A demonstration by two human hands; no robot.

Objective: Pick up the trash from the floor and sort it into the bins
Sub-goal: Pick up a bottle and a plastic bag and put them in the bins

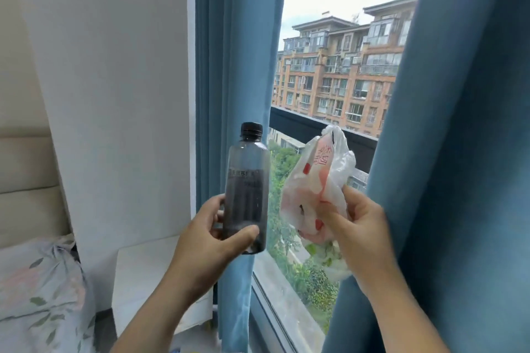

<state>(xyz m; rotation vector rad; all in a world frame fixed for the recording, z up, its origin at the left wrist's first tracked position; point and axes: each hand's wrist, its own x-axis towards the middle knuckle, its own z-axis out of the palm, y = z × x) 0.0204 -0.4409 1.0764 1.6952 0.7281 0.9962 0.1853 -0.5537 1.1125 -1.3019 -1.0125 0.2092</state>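
Note:
My left hand (pixel 213 233) grips the lower part of a dark see-through plastic bottle (pixel 247 180) with a black cap, held upright in front of the window. My right hand (pixel 360 226) is closed on a crumpled white plastic bag (pixel 318 180) with red print, raised beside the bottle. The two items are a short gap apart. No bins and no floor trash are in view.
Blue curtains (pixel 238 37) hang on both sides of a large window (pixel 338 80) straight ahead. A white wall (pixel 114 66) stands at left, with a white bedside cabinet (pixel 143 275) below it and a floral pillow (pixel 40 289) at the lower left.

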